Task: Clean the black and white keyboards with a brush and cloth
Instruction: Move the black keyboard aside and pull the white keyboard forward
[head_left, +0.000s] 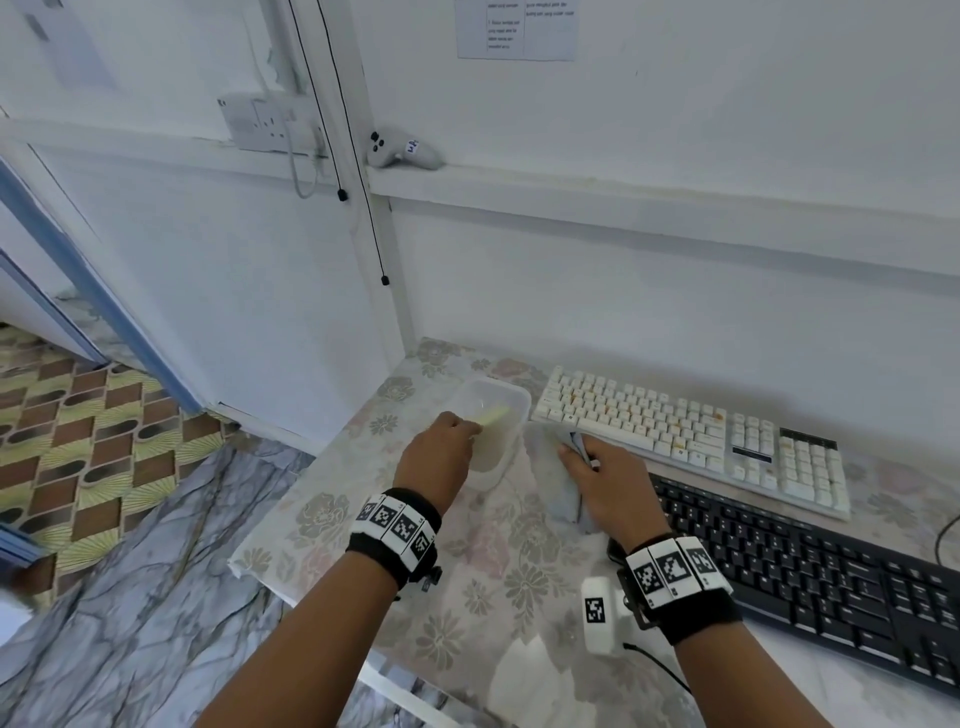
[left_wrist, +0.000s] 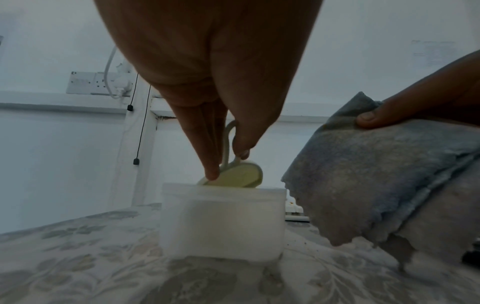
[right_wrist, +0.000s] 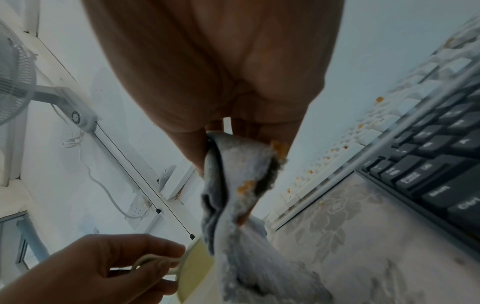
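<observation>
My left hand pinches the loop handle of a small yellow-green brush and holds its head at the rim of a translucent plastic tub. Just right of the tub, my right hand grips a grey cloth that hangs down to the table. Orange crumbs cling to the cloth. The white keyboard lies behind the right hand, with orange crumbs on its keys. In front of it, at the right, lies the black keyboard.
The table wears a flowered cover, and its left edge drops to the floor. A wall stands close behind the keyboards. A white tagged block with a cable lies by my right wrist. A fan stands to the left.
</observation>
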